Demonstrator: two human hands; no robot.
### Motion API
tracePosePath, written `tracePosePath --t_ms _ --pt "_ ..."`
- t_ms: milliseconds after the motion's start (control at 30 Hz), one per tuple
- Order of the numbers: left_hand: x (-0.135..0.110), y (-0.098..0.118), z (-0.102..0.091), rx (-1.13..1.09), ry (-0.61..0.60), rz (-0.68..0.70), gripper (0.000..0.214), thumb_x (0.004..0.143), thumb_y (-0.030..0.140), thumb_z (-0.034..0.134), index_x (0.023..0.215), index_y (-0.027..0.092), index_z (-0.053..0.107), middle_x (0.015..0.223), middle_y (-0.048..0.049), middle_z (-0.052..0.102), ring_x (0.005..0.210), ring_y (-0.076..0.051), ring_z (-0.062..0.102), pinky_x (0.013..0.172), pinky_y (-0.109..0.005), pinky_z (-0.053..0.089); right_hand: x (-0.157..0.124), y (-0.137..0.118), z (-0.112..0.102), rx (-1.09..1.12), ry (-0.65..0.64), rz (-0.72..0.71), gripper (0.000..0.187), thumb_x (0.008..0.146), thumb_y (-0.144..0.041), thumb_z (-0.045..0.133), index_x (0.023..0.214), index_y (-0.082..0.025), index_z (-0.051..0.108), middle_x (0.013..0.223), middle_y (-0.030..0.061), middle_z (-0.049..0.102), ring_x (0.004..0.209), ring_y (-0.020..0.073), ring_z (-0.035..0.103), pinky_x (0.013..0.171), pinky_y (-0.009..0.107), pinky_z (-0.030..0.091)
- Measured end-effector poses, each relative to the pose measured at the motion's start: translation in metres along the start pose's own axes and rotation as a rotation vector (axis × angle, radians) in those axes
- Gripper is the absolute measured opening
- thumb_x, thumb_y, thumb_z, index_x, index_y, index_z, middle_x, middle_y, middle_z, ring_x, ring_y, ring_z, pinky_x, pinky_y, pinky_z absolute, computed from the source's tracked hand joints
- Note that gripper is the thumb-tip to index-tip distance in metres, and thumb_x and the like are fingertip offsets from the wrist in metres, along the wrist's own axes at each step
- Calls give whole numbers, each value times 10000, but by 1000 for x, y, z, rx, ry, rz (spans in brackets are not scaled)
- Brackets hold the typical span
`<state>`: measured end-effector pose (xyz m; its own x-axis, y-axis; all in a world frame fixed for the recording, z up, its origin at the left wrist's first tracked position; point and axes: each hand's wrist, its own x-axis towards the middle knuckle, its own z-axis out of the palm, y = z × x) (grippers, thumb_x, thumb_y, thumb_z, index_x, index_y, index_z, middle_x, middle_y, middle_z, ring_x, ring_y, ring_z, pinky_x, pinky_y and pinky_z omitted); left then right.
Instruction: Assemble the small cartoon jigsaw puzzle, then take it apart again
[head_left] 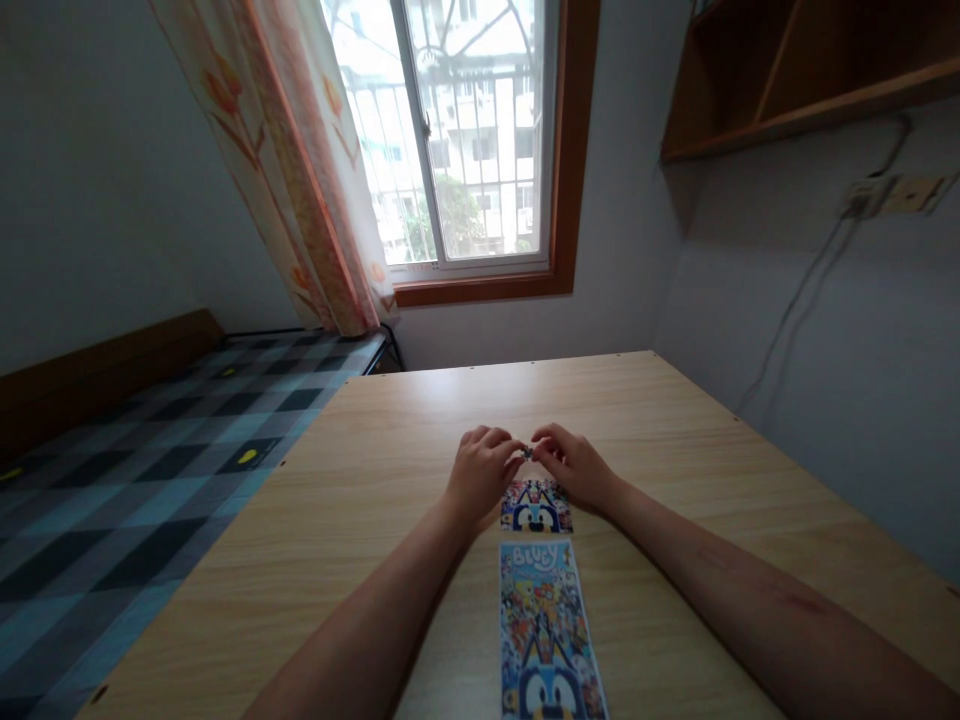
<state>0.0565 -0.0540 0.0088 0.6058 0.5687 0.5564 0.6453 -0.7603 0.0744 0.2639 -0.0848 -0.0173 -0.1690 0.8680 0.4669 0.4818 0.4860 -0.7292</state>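
Between my fingertips, just past the printed picture, is a small grey-blue puzzle piece [528, 454]; its details are too small to make out. My left hand [484, 470] pinches it from the left, thumb and fingers together. From the other side my right hand [574, 463] closes its thumb and forefinger on the same piece. Right below the hands lies a partial puzzle [536, 510] showing a blue cartoon dog's face; its upper edge is partly hidden by the fingers. Nearer me, a tall printed sheet [551, 630] marked "BLUEY" carries the same dog among many colourful figures.
All this rests on a pale wooden table [675, 590]. A bed with a checked cover [135, 480] stands along its left side. Beyond the far edge are a window [480, 150] and a flowered curtain [292, 170]. A wooden shelf [810, 110] hangs on the right wall.
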Motion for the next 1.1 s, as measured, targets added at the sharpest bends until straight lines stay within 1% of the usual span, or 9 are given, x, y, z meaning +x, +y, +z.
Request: tracePosePath --t_ms 167,267,400,567,700,767,900,1000,1100 --pt "0 -20 0 63 52 -271 151 907 307 651 1001 258 758 1031 -60 704 996 -248 581 898 -404 432 1 5 -3 -133 45 9 238 938 -275 523 1146 -212 621 832 22 690 679 145 597 654 257 446" --pt "-1 -28 1 70 53 -348 159 898 311 649 997 265 764 1066 -65 699 1021 -260 576 907 -417 431 3 9 -4 -131 32 44 245 936 -271 517 1133 -204 646 795 16 680 669 143 592 651 252 442" --pt "-2 -25 4 60 20 -330 179 898 300 629 1018 264 757 1115 -72 690 1049 -272 571 923 -435 431 3 8 -4 -137 14 53 254 925 -258 520 1121 -199 670 760 5 672 637 136 578 640 245 431" --pt "-2 -23 5 72 38 -335 279 910 249 599 1171 234 697 1186 -89 683 1100 -279 566 954 -449 425 3 5 -5 -180 -6 43 253 914 -238 519 1091 -191 693 750 8 681 641 137 580 647 244 428" --pt "1 -21 -6 110 49 -301 207 931 258 581 1079 237 725 1108 -83 706 1050 -265 590 928 -425 441 2 6 -7 -254 -26 47 258 907 -214 518 1067 -191 719 771 20 705 657 145 596 672 253 432" --pt "3 -16 -14 119 -21 -230 200 955 284 545 982 233 737 1018 -76 715 964 -237 614 876 -380 462 3 6 -9 -300 -63 42 253 908 -213 521 1048 -199 731 848 36 733 706 156 622 712 264 445" --pt "5 -2 -28 110 -271 -97 256 965 318 508 876 236 734 897 -55 708 801 -188 643 735 -302 477 4 -2 -15 -385 -175 -24 234 907 -214 534 998 -205 750 950 63 744 874 194 653 799 284 450" --pt "4 6 -34 93 -424 -30 210 919 340 577 857 239 750 915 -60 716 755 -195 655 689 -302 477 3 -13 -21 -437 -264 -39 205 904 -242 564 919 -208 766 903 74 726 845 193 643 758 276 435" --pt "2 7 -35 78 -501 -32 222 898 381 601 859 241 768 904 -71 719 721 -199 656 681 -309 486 1 -23 -27 -493 -328 -19 190 885 -302 620 797 -214 764 833 78 705 755 186 622 691 274 412"
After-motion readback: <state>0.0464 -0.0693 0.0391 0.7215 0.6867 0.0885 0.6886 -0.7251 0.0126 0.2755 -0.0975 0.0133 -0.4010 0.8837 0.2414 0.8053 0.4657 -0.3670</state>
